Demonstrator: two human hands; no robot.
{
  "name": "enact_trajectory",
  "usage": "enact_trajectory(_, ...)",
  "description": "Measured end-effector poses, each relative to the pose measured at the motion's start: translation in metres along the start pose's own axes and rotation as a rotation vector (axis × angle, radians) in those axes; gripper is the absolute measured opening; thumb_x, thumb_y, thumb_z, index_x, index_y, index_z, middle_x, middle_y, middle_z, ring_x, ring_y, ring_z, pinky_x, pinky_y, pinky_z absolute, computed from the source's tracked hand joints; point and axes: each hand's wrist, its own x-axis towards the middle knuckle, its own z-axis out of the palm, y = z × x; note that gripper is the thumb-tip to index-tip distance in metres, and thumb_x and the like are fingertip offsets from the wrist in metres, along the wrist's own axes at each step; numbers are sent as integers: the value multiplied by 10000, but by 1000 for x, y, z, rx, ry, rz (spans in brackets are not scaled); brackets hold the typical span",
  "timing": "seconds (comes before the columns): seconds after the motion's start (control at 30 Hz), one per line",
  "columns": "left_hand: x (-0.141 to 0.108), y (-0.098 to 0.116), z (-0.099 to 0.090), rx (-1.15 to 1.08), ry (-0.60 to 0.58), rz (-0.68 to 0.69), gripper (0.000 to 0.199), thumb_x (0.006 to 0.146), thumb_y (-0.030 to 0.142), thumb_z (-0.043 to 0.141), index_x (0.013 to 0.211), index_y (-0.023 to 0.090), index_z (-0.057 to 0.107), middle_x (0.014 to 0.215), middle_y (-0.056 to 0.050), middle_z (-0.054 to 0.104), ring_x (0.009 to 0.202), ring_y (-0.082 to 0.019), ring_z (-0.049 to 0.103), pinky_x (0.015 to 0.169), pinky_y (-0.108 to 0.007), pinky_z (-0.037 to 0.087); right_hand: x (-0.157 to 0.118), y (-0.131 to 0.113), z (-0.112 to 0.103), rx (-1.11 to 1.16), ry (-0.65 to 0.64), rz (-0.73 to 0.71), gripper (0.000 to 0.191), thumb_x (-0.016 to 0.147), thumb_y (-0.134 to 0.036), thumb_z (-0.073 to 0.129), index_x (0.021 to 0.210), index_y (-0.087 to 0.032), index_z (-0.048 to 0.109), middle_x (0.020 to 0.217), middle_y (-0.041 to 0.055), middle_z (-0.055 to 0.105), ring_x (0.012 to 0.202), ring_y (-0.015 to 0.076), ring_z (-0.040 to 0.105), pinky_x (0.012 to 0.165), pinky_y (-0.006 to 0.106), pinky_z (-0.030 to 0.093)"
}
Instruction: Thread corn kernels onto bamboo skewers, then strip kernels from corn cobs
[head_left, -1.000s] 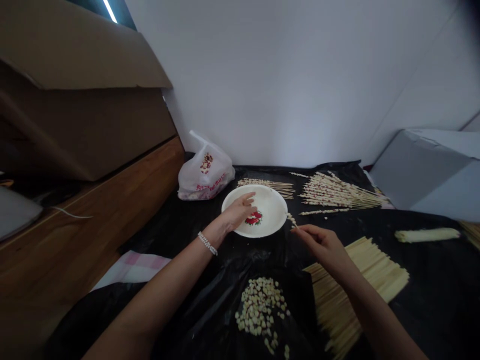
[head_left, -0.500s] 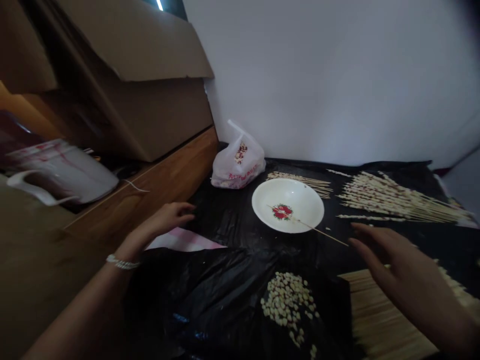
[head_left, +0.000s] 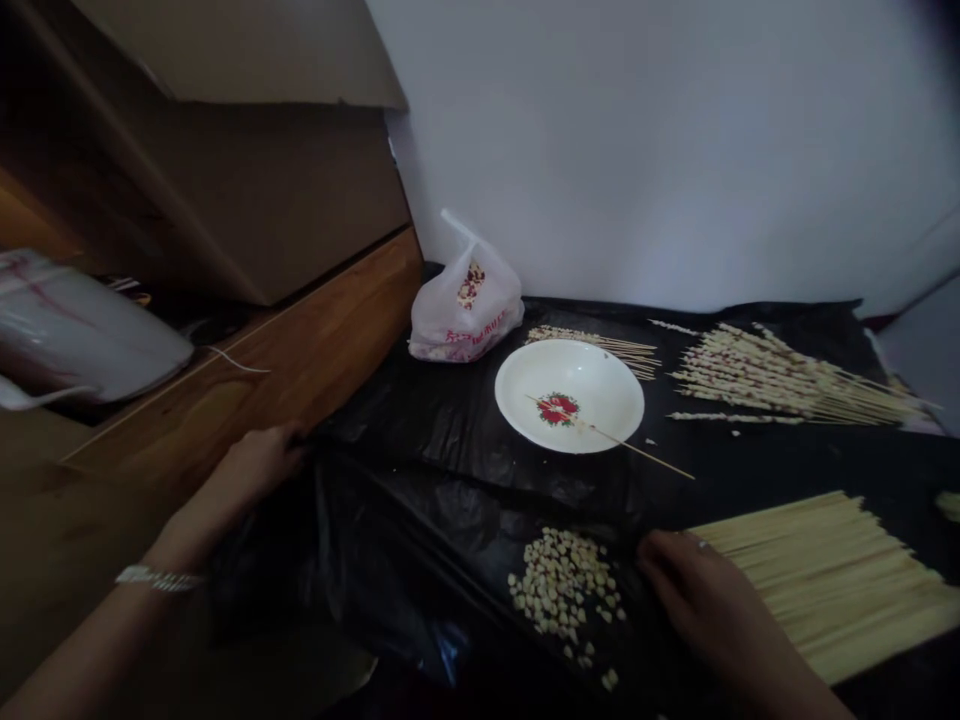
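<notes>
My left hand (head_left: 264, 462) is closed on the edge of a black plastic sheet (head_left: 390, 540), at the left by the wooden board. The sheet stretches in folds from that grip. My right hand (head_left: 694, 585) has its fingers curled down and pinched on the same sheet, though its fingertips are partly hidden. Just left of it lies a loose pile of pale kernels (head_left: 562, 580). To its right is a flat stack of bare bamboo skewers (head_left: 817, 570). A white bowl (head_left: 517, 415) with a red flower print stands beyond, with one skewer (head_left: 652, 458) lying across its rim.
A tied plastic bag (head_left: 469, 315) stands by the wall (head_left: 637, 150). Filled skewers (head_left: 750, 380) lie in a bundle at the right, and a smaller group (head_left: 622, 350) lies behind the bowl. At the left are a large cardboard box (head_left: 285, 190) and a white jug (head_left: 97, 330).
My left hand has moved left and down and closed on the sheet, covering the pink-and-white patch. My right hand has dropped from beside the skewer in the bowl to the sheet beside the kernels.
</notes>
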Motion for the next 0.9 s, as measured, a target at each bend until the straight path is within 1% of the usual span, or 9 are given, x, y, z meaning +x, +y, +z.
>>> enact_trajectory(0.03, 12, 13, -3, 140, -8, 50, 154, 779, 270, 542, 872, 207, 647, 813, -69, 717, 785, -263, 656, 704, -341, 461, 3, 2, -2, -3, 14, 7, 202, 885, -251, 419, 741, -234, 560, 712, 40, 632, 707, 223, 620, 660, 348, 445)
enact_trajectory(0.2, 62, 74, 0, 250, -14, 129, 330, 856, 353, 448, 1079, 201, 637, 982, -175, 696, 908, -360, 655, 712, -395, 479, 16, 9, -16, -38, 124, 69, 200, 886, -264, 421, 742, -226, 556, 716, 46, 624, 707, 229, 599, 649, 343, 412)
enact_trajectory(0.37, 75, 97, 15, 281, -45, 179, 447, 873, 280, 381, 1244, 123, 572, 1038, -258, 671, 951, -415, 646, 727, -475, 489, 23, 15, -21, -61, 182, 105, 196, 878, -262, 428, 743, -220, 564, 697, 48, 629, 707, 243, 599, 649, 355, 420)
enact_trajectory(0.5, 53, 102, 11, 213, -55, 180, 598, 858, 288, 429, 1428, 109, 397, 1130, -259, 655, 987, -421, 636, 755, -501, 495, 17, 18, -23, 1, 189, 104, 232, 922, -315, 417, 848, -212, 612, 783, 50, 683, 728, 219, 643, 664, 338, 465)
enact_trajectory(0.6, 19, 122, 2, -24, 96, 283, 475, 874, 366, 444, 1312, 223, 561, 1215, -150, 657, 1083, -367, 609, 887, -487, 471, 12, 10, -27, 22, 287, 58, 240, 937, -343, 428, 958, -200, 619, 882, 76, 704, 790, 223, 661, 708, 352, 490)
enact_trajectory(0.63, 6, 133, -1, -168, 91, 356, 422, 861, 382, 482, 1237, 252, 624, 1194, -107, 678, 1066, -328, 626, 920, -449, 466, 12, 4, -28, 14, 317, 27, 234, 938, -340, 435, 971, -199, 618, 891, 81, 701, 802, 225, 660, 713, 355, 494)
enact_trajectory(0.7, -17, 158, -1, -450, -56, 512, 333, 839, 407, 546, 1107, 289, 705, 1089, -57, 726, 981, -275, 665, 885, -377, 494, 14, -11, -29, 18, 285, -72, 216, 950, -297, 428, 998, -208, 619, 914, 76, 693, 838, 214, 656, 742, 351, 505)
enact_trajectory(0.77, -31, 179, 2, -589, -219, 630, 252, 823, 385, 592, 1005, 310, 749, 1022, -41, 744, 933, -256, 679, 845, -347, 508, 19, -24, -28, 3, 205, -149, 216, 956, -242, 409, 973, -219, 623, 882, 64, 675, 818, 202, 648, 721, 337, 514)
enact_trajectory(0.9, -30, 194, 3, -664, -137, 592, 206, 798, 330, 620, 931, 302, 775, 954, -51, 752, 895, -254, 681, 832, -341, 501, 25, -29, -28, -119, 390, -207, 223, 940, -190, 410, 972, -197, 630, 857, 85, 670, 761, 214, 653, 688, 356, 530)
